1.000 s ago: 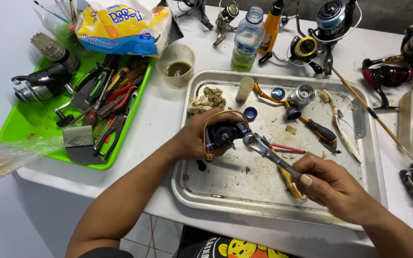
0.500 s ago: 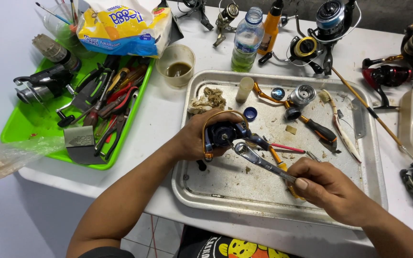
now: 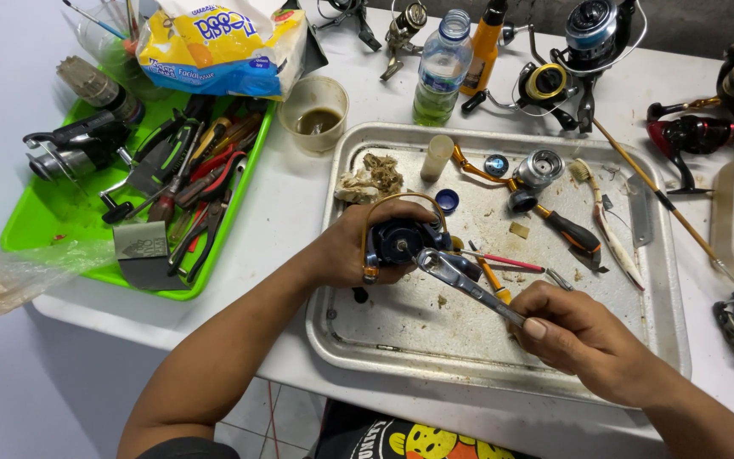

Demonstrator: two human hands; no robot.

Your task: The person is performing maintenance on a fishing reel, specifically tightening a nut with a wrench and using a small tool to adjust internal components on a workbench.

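Two hands over metal tray [image 3: 333,336]: left hand [image 3: 358,251] clamped on fishing reel [image 3: 401,242], steadying it; right hand [image 3: 584,340] gripping wrench [image 3: 465,285] set against reel.

head view, steeply down, close over tray [image 3: 341,340]

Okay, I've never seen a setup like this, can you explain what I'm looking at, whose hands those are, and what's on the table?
There is no machine here: a person wears a camera on the head, so the single view looks down at their own two hands.

The left hand has its grip around a dark blue fishing reel. The right hand holds a silver wrench with its head at the reel.

Both work over a dirty metal tray strewn with small reel parts and a screwdriver. To the left, a green tray holds pliers and other tools. More reels, a plastic bottle and a cup stand behind.
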